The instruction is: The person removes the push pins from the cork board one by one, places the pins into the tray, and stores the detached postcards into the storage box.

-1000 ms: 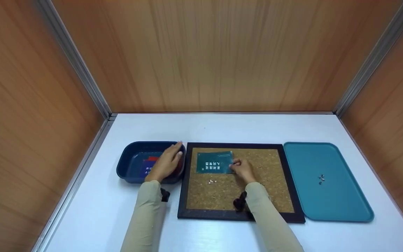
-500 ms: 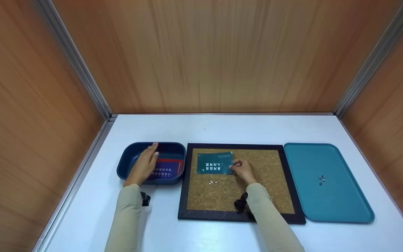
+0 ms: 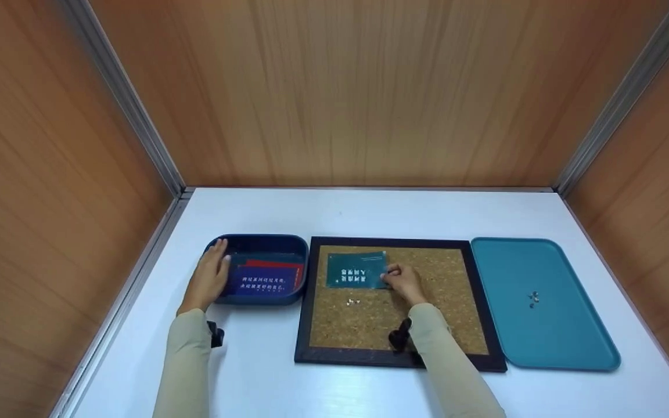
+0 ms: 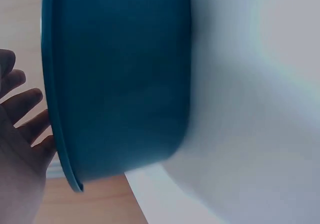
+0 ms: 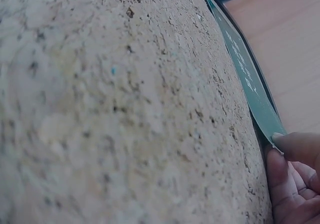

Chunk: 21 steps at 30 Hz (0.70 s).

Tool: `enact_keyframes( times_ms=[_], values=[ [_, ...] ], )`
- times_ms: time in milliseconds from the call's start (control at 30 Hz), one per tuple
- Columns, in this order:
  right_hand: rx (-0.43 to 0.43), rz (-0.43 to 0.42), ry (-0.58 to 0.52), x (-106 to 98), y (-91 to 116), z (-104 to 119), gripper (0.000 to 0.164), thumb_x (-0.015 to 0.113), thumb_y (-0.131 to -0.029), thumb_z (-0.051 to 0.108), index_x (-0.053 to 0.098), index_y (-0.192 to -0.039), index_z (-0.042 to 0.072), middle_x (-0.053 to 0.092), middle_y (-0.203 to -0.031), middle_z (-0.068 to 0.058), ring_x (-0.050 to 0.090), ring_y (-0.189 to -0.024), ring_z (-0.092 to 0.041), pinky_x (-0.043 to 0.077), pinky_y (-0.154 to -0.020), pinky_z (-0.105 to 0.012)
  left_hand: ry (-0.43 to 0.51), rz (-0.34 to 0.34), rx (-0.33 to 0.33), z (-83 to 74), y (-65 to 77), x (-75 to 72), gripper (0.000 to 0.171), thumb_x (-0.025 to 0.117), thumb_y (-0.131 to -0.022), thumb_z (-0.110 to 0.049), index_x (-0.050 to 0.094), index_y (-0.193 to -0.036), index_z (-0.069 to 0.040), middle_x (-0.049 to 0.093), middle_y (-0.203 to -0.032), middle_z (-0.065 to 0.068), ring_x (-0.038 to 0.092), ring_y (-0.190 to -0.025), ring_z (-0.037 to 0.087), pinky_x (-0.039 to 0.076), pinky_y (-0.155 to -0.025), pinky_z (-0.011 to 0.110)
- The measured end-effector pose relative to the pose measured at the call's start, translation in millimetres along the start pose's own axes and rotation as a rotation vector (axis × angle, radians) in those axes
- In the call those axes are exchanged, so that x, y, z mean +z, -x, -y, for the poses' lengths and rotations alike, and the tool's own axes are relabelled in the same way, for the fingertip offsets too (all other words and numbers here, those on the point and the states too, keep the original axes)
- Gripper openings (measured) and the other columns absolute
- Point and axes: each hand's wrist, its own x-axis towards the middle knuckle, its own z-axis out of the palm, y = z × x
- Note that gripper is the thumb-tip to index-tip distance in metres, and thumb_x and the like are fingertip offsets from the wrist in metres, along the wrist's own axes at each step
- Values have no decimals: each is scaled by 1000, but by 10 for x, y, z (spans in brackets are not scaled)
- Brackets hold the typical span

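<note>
My right hand (image 3: 405, 283) pinches the near right edge of a green card (image 3: 355, 270) with white writing. The card lies on a cork board (image 3: 346, 328) with a dark frame; in the right wrist view thumb and finger hold its slightly raised corner. At the left rim of a dark blue basin (image 3: 270, 237) is my left hand (image 3: 205, 278), fingers extended and holding nothing. The left wrist view shows those fingers spread beside the basin's outer wall (image 4: 120, 74). Inside the basin lie a blue card (image 3: 262, 280) and a red card (image 3: 273, 264) partly under it.
Several tiny shiny pieces (image 3: 353, 302) sit on the cork below the green card. A teal tray (image 3: 549, 337) on the right bears several more small metal bits (image 3: 534, 298). Wood-grain panels (image 3: 369, 93) stand behind and at both sides of the white table (image 3: 340, 395).
My left hand has moved left across the basin from its right side to its left rim, uncovering the blue and red cards. The right hand and green card stay put.
</note>
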Motion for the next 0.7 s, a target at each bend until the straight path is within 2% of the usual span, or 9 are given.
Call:
enact_keyframes(
  times_ms=[233,433,700],
  values=[
    [5,-5,1,0,3,1,22,66,-88,11,64,-108,1,61,-94,-8,57,-83,-17,49,-70,-27,-1,-28,-33,144,28,-35,56,36,-105,-24,16,-154,-7,15,-160,20,14,-147,39,14,-119,54],
    [12,-10,23,4,-9,-3,23,67,-89,13,65,-109,3,62,-95,-7,58,-85,-17,50,-70,-28,-13,-59,-48,245,52,-24,54,36,-105,-20,21,-152,-1,14,-159,24,17,-145,43,16,-118,55],
    [-3,-13,-1,-5,8,7,19,67,-88,10,65,-105,2,63,-92,-8,59,-82,-17,50,-70,-28,9,-17,-120,305,64,-5,53,32,-105,-18,16,-152,3,14,-158,25,15,-146,41,14,-120,52]
  ],
)
